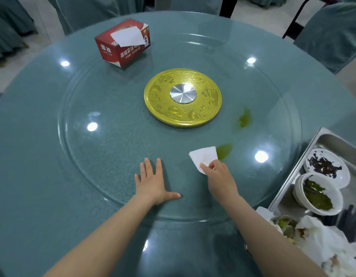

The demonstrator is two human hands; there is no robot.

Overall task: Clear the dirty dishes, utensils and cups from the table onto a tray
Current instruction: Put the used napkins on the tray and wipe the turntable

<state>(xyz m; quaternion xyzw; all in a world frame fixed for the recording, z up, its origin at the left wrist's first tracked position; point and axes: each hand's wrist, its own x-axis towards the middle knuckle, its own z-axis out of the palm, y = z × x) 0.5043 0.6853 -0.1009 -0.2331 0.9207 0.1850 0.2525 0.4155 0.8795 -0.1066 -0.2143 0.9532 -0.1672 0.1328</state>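
My left hand [153,182] lies flat, fingers spread, on the glass turntable [113,148]. My right hand [217,172] pinches a folded white tissue [204,156] on the glass, right beside a green smear [224,150]. A second green smear [245,119] sits farther out. At the right edge stands a steel tray [289,182] that holds a white plate with dark scraps [327,168], a white bowl with green leaves [318,193], crumpled tissues [333,242] and shells.
A gold disc with a silver hub [182,97] marks the turntable's centre. A red tissue box [123,43] stands at the far left of the glass. Chairs in teal covers [333,35] ring the round table.
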